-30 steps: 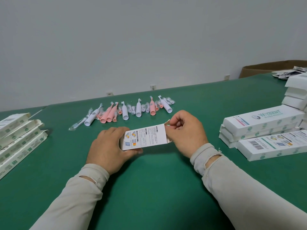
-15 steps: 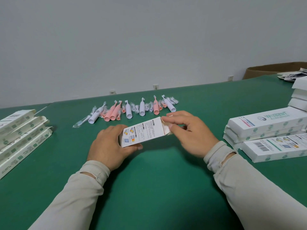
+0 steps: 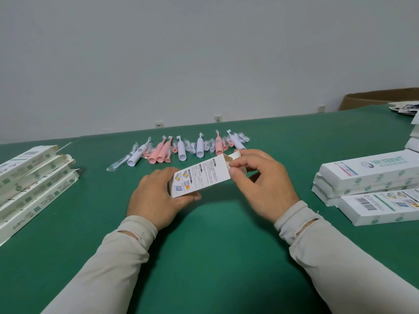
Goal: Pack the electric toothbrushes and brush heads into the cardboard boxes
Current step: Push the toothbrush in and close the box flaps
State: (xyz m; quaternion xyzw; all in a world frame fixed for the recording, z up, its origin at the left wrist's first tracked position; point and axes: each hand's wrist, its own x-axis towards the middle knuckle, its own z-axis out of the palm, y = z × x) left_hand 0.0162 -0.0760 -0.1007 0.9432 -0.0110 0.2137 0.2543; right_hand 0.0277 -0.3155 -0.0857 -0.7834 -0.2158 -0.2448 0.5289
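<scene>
A white printed cardboard box [image 3: 200, 176] is held above the green table [image 3: 215, 257] in front of me, its right end tilted up and away. My left hand [image 3: 156, 198] grips its left end, thumb underneath. My right hand [image 3: 260, 184] pinches the flaps at the open right end [image 3: 235, 159]. Beyond the box lies a row of white and pink electric toothbrushes [image 3: 181, 149] mixed with brush heads in clear wrappers [image 3: 209, 146].
Several open-ended white boxes [image 3: 34, 184] lie side by side at the left. At the right stand stacked boxes [image 3: 367, 175], one more lying in front [image 3: 383, 206]. A brown carton [image 3: 381, 97] and leaflets [image 3: 405, 108] sit at the far right.
The box's right end has tilted up and away from me. My right hand has shifted from the end flap to pinching the flaps at the opened end. The left hand keeps its grip.
</scene>
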